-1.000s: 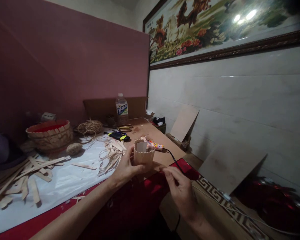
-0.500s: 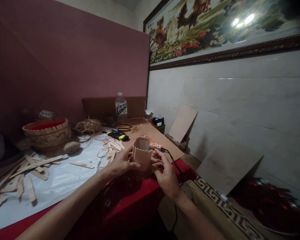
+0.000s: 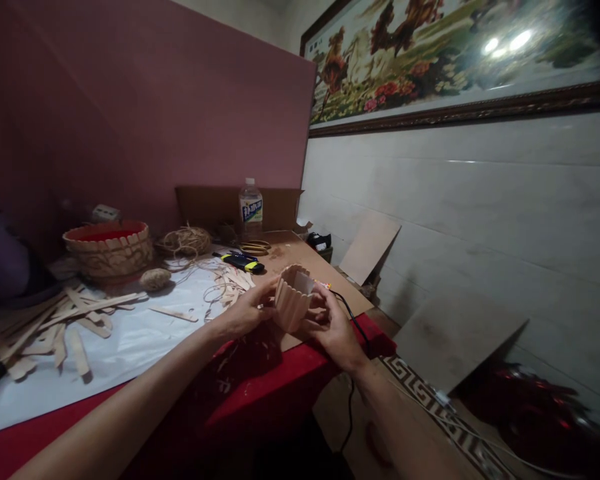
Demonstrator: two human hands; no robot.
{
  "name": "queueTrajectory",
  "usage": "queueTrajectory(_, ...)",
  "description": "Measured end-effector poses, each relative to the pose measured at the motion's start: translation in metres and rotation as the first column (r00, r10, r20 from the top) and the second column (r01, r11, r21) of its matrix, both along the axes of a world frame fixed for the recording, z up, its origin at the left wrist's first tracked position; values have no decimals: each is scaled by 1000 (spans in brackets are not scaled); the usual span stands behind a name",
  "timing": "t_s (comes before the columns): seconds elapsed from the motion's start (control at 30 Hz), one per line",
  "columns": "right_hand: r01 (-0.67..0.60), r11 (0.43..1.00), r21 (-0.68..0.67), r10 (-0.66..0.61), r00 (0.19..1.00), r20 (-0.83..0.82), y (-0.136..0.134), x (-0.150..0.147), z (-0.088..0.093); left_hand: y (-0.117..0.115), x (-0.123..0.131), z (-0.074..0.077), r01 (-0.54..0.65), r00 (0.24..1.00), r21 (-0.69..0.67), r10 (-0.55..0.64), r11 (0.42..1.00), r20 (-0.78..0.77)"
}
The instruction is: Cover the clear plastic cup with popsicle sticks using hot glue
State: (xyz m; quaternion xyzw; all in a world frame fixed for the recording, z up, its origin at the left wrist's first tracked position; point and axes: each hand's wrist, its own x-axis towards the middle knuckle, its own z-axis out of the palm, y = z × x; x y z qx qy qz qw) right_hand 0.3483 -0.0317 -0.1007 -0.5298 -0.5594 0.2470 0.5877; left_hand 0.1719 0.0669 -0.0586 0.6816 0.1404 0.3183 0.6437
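Between my two hands is a small cup (image 3: 293, 307) made of upright wooden craft sticks with rounded tops, tilted a little and showing a pale inside. On its left side my left hand (image 3: 253, 308) is closed, thumb at the front and fingers behind. From the right my right hand (image 3: 333, 327) grips it too, fingers bent against the wall. Behind the right fingers a patterned orange-and-white tool (image 3: 324, 285) with a black cord shows only in part; what kind it is I cannot tell.
Loose craft sticks (image 3: 80, 353) lie on white paper (image 3: 145, 360) at left, near a twine ball (image 3: 155, 280) and a stick-walled basket (image 3: 110, 263) with red lining. Farther back are a yellow-black utility knife (image 3: 240, 262), scissors (image 3: 255, 247) and a bottle (image 3: 251, 210). The table's right edge drops to the floor.
The cup has turned and tilted in my hands. My right hand has gone from loosely beside it to gripping its right side. The camera view has shifted slightly left.
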Motion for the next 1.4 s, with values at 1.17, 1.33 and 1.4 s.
queueTrajectory(1.17, 210, 978, 11, -209, 960, 185, -17, -24, -15, -3, -12, -11, 275, 961, 80, -273, 958, -39)
queueTrajectory(1.33, 82, 996, 46, -87, 990, 113, -15, -18, -9, 3, -13, -13, 313, 948, 97, -316, 945, 19)
queueTrajectory(1.4, -16, 998, 54, 13, 999, 49, -15, -14, -6, 3, -10, -14, 291, 956, 115, -292, 950, -4)
